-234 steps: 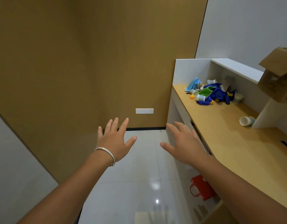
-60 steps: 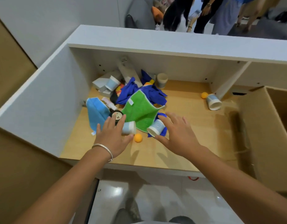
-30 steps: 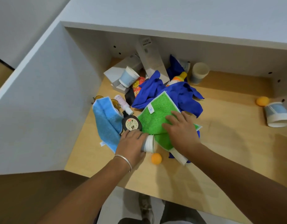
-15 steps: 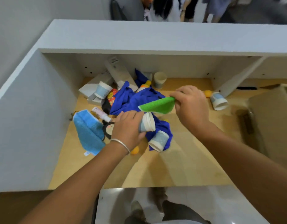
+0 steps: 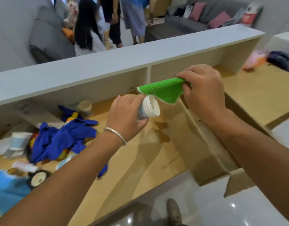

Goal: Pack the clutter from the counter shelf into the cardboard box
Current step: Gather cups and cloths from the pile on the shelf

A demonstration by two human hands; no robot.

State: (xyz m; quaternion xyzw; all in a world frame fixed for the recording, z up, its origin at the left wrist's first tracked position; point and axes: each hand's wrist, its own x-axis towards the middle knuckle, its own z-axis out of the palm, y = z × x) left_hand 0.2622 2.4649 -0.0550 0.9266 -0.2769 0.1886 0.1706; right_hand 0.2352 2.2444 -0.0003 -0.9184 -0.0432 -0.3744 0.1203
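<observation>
Left hand [image 5: 126,115] curled round a paper cup [image 5: 148,107] tipped on its side, right hand [image 5: 204,93] pinched a green cloth [image 5: 163,90] just above it, both were over the cardboard box [image 5: 189,144] at right, blue cloths [image 5: 62,137] lay on the counter shelf [image 5: 140,168] at left.

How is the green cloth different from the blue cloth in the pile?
The green cloth is pinched in the right hand and hangs in the air near the cardboard box. The dark blue cloth lies on the shelf, and no hand touches it. The green one hangs fairly flat and has a pale edge; the blue one is crumpled over other clutter. Both are soft cloths.
</observation>
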